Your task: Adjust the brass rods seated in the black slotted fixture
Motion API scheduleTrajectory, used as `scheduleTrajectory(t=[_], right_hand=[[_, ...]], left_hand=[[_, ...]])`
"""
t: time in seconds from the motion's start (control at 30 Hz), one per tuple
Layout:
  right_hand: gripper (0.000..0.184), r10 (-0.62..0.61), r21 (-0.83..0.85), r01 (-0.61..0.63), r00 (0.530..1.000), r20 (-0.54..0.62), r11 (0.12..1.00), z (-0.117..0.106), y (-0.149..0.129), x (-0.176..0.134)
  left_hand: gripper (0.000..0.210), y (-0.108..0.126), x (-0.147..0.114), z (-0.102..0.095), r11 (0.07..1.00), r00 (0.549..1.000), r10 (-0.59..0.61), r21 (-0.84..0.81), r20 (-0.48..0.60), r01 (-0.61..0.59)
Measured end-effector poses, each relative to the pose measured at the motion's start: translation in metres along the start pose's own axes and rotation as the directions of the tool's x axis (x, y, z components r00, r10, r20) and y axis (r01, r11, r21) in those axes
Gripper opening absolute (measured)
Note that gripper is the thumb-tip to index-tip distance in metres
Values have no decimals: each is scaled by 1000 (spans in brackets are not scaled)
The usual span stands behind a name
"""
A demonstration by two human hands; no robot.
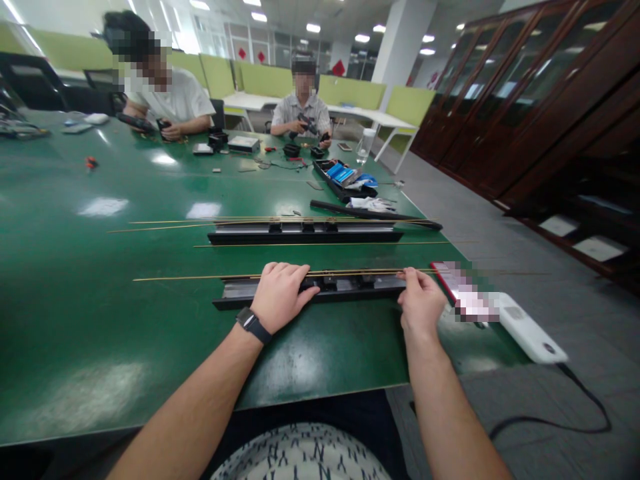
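Across the table in front of me lies a black channel-shaped rail (360, 293) with a grey inside and small black blocks in it. My left hand (281, 293), wearing a watch (253, 325) at the wrist, is wrapped over the rail left of its middle, fingers on the far side and thumb on the near side. Thin brass-coloured rods (195, 278) run along the rail's far edge and stick out past both ends. Near the rail's right end, my right hand (421, 300) pinches a rod between thumb and fingertips.
Beyond lies a second black rail (305, 238) with more thin rods. Behind it are a black bar (375, 215), white gloves (371, 203) and a black tray (345, 190). A phone (463, 290) and white power bank-like device (530, 330) lie right. Two people sit opposite.
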State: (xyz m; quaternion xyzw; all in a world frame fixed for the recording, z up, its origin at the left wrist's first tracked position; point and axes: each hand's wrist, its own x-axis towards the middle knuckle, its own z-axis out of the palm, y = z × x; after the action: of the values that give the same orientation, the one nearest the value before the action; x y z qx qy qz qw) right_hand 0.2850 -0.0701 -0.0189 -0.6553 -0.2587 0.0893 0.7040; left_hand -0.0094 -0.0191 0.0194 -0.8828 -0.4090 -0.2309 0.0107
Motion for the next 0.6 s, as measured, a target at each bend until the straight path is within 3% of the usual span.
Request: scheduleTrajectory(t=[0.27,0.43,0.6], right_hand=[[37,1,36,-2,1000,29,999,0,-3,-2],[38,-5,-31,8,997,78,999,2,-4,-5],[40,-7,-38,7,1000,20,999,0,0,-1]], left_hand=[[38,0,0,0,1000,1000,-1,-6,-2,1],[40,0,0,1,1000,1000,2,0,1,-2],[39,0,0,1,1000,1000,-3,10,3,3]])
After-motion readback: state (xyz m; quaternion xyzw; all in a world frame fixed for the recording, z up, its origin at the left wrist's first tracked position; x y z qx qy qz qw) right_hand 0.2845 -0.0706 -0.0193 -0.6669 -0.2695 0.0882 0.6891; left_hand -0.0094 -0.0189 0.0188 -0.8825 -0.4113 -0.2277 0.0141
